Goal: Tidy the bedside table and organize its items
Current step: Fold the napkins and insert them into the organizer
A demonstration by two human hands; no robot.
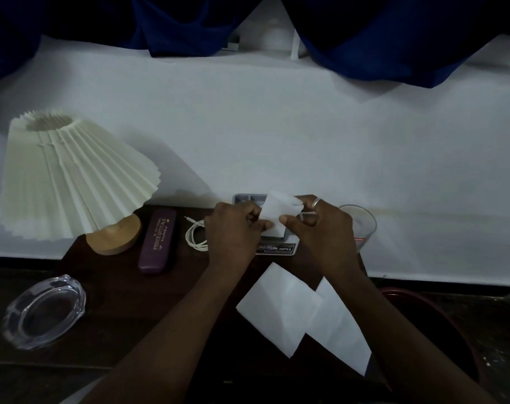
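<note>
Case (157, 242): purple, gold print "PRINCE OPTICALS" read; smaller line below not legible. Card (286, 249) under the hands: "OPEL" read, rest covered. Glass (361, 225) at R: red label, too small to read.

Paper (277, 214) is held over the counter's (116, 301) far edge, pinched from both sides. L hand (233, 228): thumb + fingers closed on its L edge. R hand (321, 228): same on R edge; ring (317, 203) noted. Grey tray (243, 198) behind paper mostly hidden; contents cannot be told. Cable (194, 236), white, coiled, partly covered by L hand.

Lamp (73, 176) at far L corner, shade overhanging white cloth (277, 126). Ashtray (44, 312) near L edge. Two sheets (280, 307) lie overlapped near front, partly under R forearm. Bare counter is seen between case and sheets. Dark red bowl (440, 313) off R edge, cut off by arm.
</note>
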